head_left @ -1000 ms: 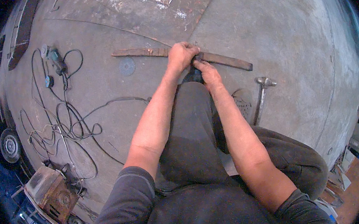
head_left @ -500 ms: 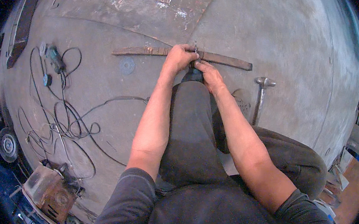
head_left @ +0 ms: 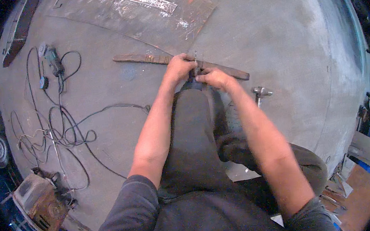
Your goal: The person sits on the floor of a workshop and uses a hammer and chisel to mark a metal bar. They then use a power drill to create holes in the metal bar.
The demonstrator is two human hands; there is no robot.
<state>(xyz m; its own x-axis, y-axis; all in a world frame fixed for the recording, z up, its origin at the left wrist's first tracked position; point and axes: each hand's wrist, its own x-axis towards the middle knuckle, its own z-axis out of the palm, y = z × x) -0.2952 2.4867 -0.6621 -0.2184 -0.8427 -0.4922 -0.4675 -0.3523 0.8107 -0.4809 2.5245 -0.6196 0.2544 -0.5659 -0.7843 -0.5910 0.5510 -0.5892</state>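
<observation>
Just beyond my raised knee, both hands meet at a thin metal drill bit [head_left: 195, 56] that points away from me. My left hand [head_left: 179, 67] is closed, thumb and fingers pinching around the base of the bit. Close against it on the right, my right hand [head_left: 215, 78] is closed with its fingertips on the dark, chuck-like piece [head_left: 193, 76] below the bit. The body under that piece is dark and mostly hidden by my hands and knee. Behind my hands a long, narrow brown bar [head_left: 227, 70] with notches lies on the floor.
A hammer [head_left: 262, 92] lies to the right, partly behind my forearm. On the left are an angle grinder [head_left: 52, 59], tangled cables [head_left: 64, 121] and a rusty wheeled machine [head_left: 43, 202]. A stained sheet [head_left: 142, 27] lies ahead, and a faint disc [head_left: 129, 70] near the bar.
The view has shifted slightly. My right hand has moved a little apart from the left, its elbow farther out to the right. My left hand keeps its pinch.
</observation>
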